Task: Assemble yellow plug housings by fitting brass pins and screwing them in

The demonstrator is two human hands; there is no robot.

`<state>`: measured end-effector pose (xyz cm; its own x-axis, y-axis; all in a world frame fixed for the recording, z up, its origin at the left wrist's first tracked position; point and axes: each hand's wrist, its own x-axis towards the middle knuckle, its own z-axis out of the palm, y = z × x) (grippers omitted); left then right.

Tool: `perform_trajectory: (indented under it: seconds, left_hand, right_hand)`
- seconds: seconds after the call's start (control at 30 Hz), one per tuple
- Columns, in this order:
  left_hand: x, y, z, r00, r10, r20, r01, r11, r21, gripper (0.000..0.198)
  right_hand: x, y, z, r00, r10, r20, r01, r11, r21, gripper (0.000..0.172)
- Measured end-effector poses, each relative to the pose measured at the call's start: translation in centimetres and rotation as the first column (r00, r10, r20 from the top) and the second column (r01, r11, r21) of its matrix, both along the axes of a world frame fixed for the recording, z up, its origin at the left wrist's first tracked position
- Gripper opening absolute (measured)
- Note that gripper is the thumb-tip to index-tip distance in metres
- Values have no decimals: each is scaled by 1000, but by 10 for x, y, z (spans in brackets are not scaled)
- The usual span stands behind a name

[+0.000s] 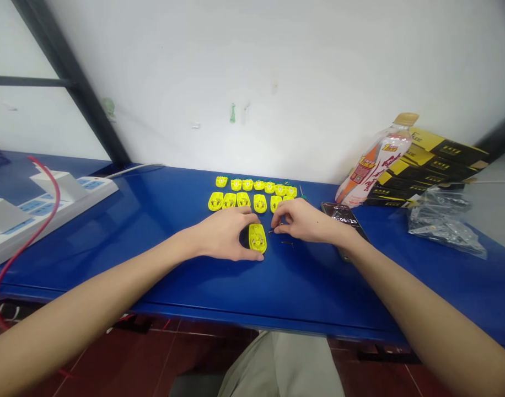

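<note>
Thumb and fingers of my left hand (225, 236) grip a yellow plastic shell (258, 237) by its ends, open side up, with metal parts inside. Just to its right, my right hand (297, 220) has its fingertips pinched together at a small dark metal piece (271, 232). On the table below that hand lie a few thin dark pieces (287, 243), too small to name. Beyond the hands runs a row of similar yellow shells (259, 203) holding metal parts. Behind them is another row of smaller yellow pieces (247, 184).
A phone (342, 214) showing a timer lies beside my right wrist on the blue table (219, 286). Farther right are a drink bottle (379, 157), stacked black-and-yellow boxes (434, 171) and a clear plastic bag (446, 220). At left sits a white power strip (62, 212) with a red cable (49, 220).
</note>
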<state>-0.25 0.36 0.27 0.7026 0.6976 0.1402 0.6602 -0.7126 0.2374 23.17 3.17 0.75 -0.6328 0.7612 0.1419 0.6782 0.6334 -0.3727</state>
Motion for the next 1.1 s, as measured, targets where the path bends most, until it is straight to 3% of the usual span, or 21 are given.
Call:
perform_trajectory:
  seconds: [0.17,0.47,0.87,1.1]
  left_hand:
    - [0,1,-1,1000,-9,-8,9,1000,-20,72]
    - [-2,1,0,1000,-3,-21,2,999,-42,73]
    - [-1,3,0,1000,-12,-28,10,999,-52,74]
    - [-1,2,2,999,-9,-32,7,998,-55,72]
  right_hand:
    - [3,2,2,998,-59,13,58,997,52,21]
    - [3,-2,5,994,-58,91,62,997,-35,9]
    - [-5,-7,5,989,-46,140,54,997,-55,8]
    - [0,-9,15,995,-74,69,76,997,-32,6]
